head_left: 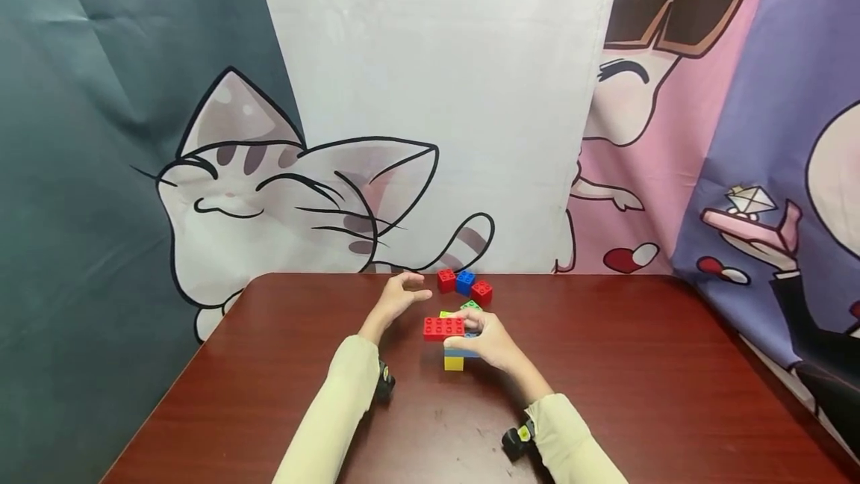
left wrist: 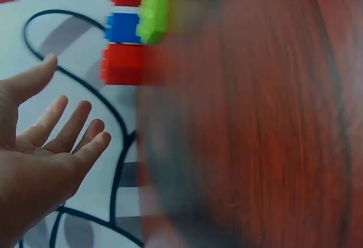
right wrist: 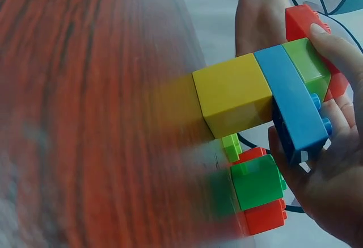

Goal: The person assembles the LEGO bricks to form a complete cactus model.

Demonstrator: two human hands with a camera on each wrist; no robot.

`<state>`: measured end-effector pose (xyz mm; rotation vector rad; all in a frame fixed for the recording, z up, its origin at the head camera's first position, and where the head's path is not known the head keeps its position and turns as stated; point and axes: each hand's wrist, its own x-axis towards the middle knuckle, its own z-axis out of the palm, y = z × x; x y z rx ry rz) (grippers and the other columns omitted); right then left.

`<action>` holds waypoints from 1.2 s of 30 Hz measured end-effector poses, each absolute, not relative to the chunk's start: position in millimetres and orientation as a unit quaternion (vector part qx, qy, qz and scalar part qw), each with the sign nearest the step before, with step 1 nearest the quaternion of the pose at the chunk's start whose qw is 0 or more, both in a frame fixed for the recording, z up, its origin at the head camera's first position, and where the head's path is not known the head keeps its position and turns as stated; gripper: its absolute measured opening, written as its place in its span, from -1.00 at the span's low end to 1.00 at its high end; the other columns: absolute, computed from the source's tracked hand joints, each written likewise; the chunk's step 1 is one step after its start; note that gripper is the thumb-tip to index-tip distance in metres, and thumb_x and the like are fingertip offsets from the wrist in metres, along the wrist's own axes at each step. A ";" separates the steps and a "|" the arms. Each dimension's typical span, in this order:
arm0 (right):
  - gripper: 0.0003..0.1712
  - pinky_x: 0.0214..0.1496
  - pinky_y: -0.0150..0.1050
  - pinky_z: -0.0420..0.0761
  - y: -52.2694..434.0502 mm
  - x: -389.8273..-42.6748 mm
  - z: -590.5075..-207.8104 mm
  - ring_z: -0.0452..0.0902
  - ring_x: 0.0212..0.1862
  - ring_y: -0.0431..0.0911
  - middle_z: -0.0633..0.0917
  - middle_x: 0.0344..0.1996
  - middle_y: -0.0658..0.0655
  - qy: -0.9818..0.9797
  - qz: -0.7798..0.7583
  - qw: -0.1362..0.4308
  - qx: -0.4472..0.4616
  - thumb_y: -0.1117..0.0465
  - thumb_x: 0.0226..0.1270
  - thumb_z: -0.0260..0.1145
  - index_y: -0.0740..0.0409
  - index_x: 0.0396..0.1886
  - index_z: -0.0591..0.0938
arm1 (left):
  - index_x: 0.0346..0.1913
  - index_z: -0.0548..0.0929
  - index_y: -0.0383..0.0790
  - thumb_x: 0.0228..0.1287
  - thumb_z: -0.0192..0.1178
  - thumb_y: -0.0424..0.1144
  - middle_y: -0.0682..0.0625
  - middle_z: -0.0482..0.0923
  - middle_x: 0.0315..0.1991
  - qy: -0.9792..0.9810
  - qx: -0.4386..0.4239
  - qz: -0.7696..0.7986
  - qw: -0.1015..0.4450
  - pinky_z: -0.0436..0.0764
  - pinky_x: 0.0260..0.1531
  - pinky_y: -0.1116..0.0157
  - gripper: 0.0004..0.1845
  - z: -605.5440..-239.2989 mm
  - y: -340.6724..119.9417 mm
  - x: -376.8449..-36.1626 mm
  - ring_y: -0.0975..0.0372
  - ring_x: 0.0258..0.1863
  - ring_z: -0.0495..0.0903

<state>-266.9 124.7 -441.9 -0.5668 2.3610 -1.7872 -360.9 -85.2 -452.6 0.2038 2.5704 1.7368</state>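
My right hand (head_left: 496, 343) holds the right end of a long red toy building brick (head_left: 438, 329) between thumb and fingers. That brick tops a stack: under it come a green brick (right wrist: 309, 66), a long blue brick (right wrist: 295, 103) and, at the bottom, a yellow brick (right wrist: 235, 96). The blue brick's studded end juts out beneath the right palm. To the left of the stack, my left hand (head_left: 395, 300) hovers over the table with fingers spread and nothing in them. In the left wrist view its palm and fingertips point toward the loose bricks.
Loose bricks line the far side of the brown table (head_left: 269, 394): a red one (head_left: 446, 280), a blue one (head_left: 465, 282), another red one (head_left: 481, 292) and a green one (head_left: 472, 305). A lime brick (left wrist: 154, 18) lies nearer. Behind the table hangs a printed cloth (head_left: 430, 58).
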 end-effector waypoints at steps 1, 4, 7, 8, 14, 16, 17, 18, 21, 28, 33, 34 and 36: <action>-0.53 -0.15 -0.41 0.67 124.7 -265.2 -438.0 0.72 -0.18 -0.13 0.72 -0.05 0.37 0.783 -0.589 0.060 -0.188 0.21 0.22 0.41 0.33 0.09 0.57 | 0.18 0.54 -0.35 0.18 0.35 -0.20 -0.24 0.58 0.15 0.826 0.065 0.559 0.021 0.51 0.22 -0.02 -0.48 -454.0 -83.0 -365.0 -0.06 0.17 0.54; -0.54 -0.15 -0.42 0.66 124.9 -263.3 -434.5 0.72 -0.18 -0.15 0.72 -0.06 0.38 0.784 -0.587 0.057 -0.191 0.23 0.22 0.41 0.34 0.07 0.58 | 0.26 0.47 -0.34 0.17 0.36 -0.15 -0.24 0.53 0.22 0.816 0.057 0.573 0.041 0.43 0.29 -0.07 -0.38 -459.4 -76.8 -374.7 -0.08 0.25 0.48; -0.53 -0.15 -0.42 0.67 124.8 -266.1 -440.2 0.71 -0.18 -0.17 0.72 -0.07 0.39 0.779 -0.591 0.058 -0.201 0.23 0.22 0.42 0.36 0.08 0.57 | 0.29 0.42 -0.31 0.14 0.39 -0.10 -0.25 0.49 0.26 0.810 0.056 0.582 0.045 0.39 0.32 -0.10 -0.31 -467.3 -71.5 -381.5 -0.09 0.30 0.43; -0.53 -0.15 -0.42 0.67 125.0 -268.3 -444.6 0.71 -0.17 -0.17 0.72 -0.07 0.39 0.777 -0.593 0.060 -0.202 0.23 0.21 0.42 0.36 0.08 0.57 | 0.30 0.41 -0.29 0.13 0.39 -0.08 -0.24 0.47 0.27 0.808 0.054 0.585 0.047 0.38 0.32 -0.11 -0.29 -470.4 -69.7 -383.0 -0.09 0.31 0.41; -0.52 -0.15 -0.43 0.67 123.9 -282.7 -466.1 0.71 -0.19 -0.28 0.73 -0.07 0.37 0.770 -0.602 0.049 -0.208 0.23 0.19 0.44 0.32 0.08 0.58 | 0.33 0.39 -0.28 0.12 0.40 -0.04 -0.28 0.40 0.32 0.778 0.049 0.625 0.029 0.43 0.31 -0.03 -0.24 -484.1 -59.1 -395.6 -0.13 0.34 0.36; -0.51 -0.15 -0.43 0.66 123.7 -284.2 -466.9 0.70 -0.22 -0.32 0.73 -0.09 0.37 0.767 -0.604 0.041 -0.212 0.20 0.18 0.45 0.32 0.07 0.59 | 0.37 0.35 -0.28 0.16 0.37 -0.11 -0.29 0.36 0.36 0.758 0.042 0.650 0.028 0.39 0.35 -0.01 -0.26 -485.3 -55.1 -399.9 -0.14 0.37 0.32; -0.51 -0.14 -0.44 0.66 123.5 -284.9 -467.4 0.69 -0.23 -0.35 0.73 -0.09 0.37 0.767 -0.604 0.040 -0.213 0.19 0.17 0.46 0.32 0.06 0.59 | 0.39 0.32 -0.29 0.19 0.35 -0.17 -0.30 0.32 0.39 0.750 0.033 0.660 0.034 0.31 0.40 -0.04 -0.27 -484.2 -52.5 -401.2 -0.15 0.41 0.27; -0.50 -0.14 -0.44 0.65 123.6 -285.1 -467.1 0.68 -0.23 -0.36 0.73 -0.09 0.37 0.766 -0.605 0.041 -0.214 0.18 0.16 0.47 0.32 0.06 0.59 | 0.41 0.31 -0.28 0.21 0.33 -0.20 -0.30 0.31 0.40 0.745 0.028 0.665 0.037 0.30 0.41 -0.04 -0.28 -484.6 -50.5 -402.9 -0.15 0.42 0.25; -0.48 -0.13 -0.44 0.65 126.0 -285.4 -466.4 0.68 -0.24 -0.38 0.73 -0.10 0.39 0.766 -0.605 0.042 -0.213 0.15 0.14 0.48 0.33 0.05 0.59 | 0.43 0.29 -0.29 0.24 0.30 -0.25 -0.30 0.29 0.41 0.739 0.023 0.672 0.044 0.27 0.42 -0.04 -0.29 -485.7 -45.1 -406.1 -0.15 0.43 0.23; -0.46 -0.11 -0.44 0.65 124.5 -284.9 -467.3 0.68 -0.20 -0.39 0.72 -0.08 0.39 0.765 -0.607 0.044 -0.211 0.15 0.14 0.48 0.33 0.07 0.59 | 0.39 0.36 -0.31 0.23 0.31 -0.25 -0.27 0.36 0.38 0.754 0.028 0.655 0.041 0.33 0.39 0.00 -0.33 -490.1 -44.3 -406.7 -0.11 0.40 0.31; -0.46 -0.14 -0.45 0.65 125.4 -285.4 -466.8 0.68 -0.23 -0.39 0.72 -0.09 0.42 0.762 -0.609 0.045 -0.213 0.16 0.15 0.47 0.38 0.07 0.57 | 0.36 0.41 -0.30 0.24 0.31 -0.25 -0.26 0.39 0.36 0.760 0.038 0.647 0.036 0.36 0.38 0.02 -0.37 -490.1 -42.6 -408.5 -0.09 0.38 0.35; -0.46 -0.14 -0.46 0.64 125.2 -285.5 -467.1 0.67 -0.24 -0.39 0.72 -0.09 0.42 0.763 -0.609 0.046 -0.212 0.17 0.16 0.47 0.37 0.06 0.57 | 0.35 0.42 -0.29 0.25 0.30 -0.25 -0.26 0.40 0.36 0.761 0.039 0.647 0.034 0.36 0.38 0.02 -0.39 -489.9 -43.0 -408.7 -0.09 0.38 0.36; -0.48 -0.15 -0.46 0.64 124.0 -285.9 -468.2 0.67 -0.25 -0.39 0.72 -0.09 0.43 0.761 -0.611 0.048 -0.214 0.18 0.16 0.47 0.38 0.06 0.57 | 0.33 0.46 -0.28 0.26 0.30 -0.26 -0.26 0.42 0.34 0.764 0.039 0.644 0.030 0.39 0.36 0.01 -0.42 -491.1 -44.0 -409.0 -0.10 0.36 0.38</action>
